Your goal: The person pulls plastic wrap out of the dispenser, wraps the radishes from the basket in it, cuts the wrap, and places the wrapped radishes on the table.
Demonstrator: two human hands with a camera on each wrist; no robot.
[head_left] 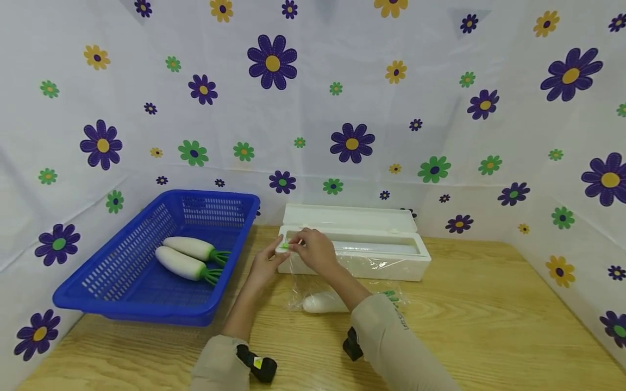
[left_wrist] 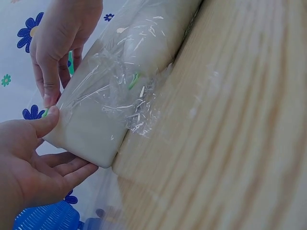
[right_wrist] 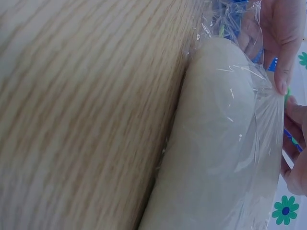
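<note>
A white cling film box (head_left: pixel 352 270) lies with its lid (head_left: pixel 349 217) raised and a film roll (head_left: pixel 374 248) inside. My left hand (head_left: pixel 264 265) grips the box's left end, thumb on top, fingers below in the left wrist view. At that corner my right hand (head_left: pixel 317 251) pinches a small green slide cutter (head_left: pixel 285 246), partly hidden by the fingertips. Clear film (left_wrist: pixel 103 91) hangs over the box front and spreads onto the table. Under it lies a white radish (right_wrist: pixel 211 129) with green stems, partly covered by my right forearm in the head view.
To the left stands a blue plastic basket (head_left: pixel 137 314) holding two white radishes (head_left: pixel 183 260) with green stems. The wooden table (head_left: pixel 489 326) extends to the right. A white flower-print cloth (head_left: pixel 313 108) hangs behind the box and along both sides.
</note>
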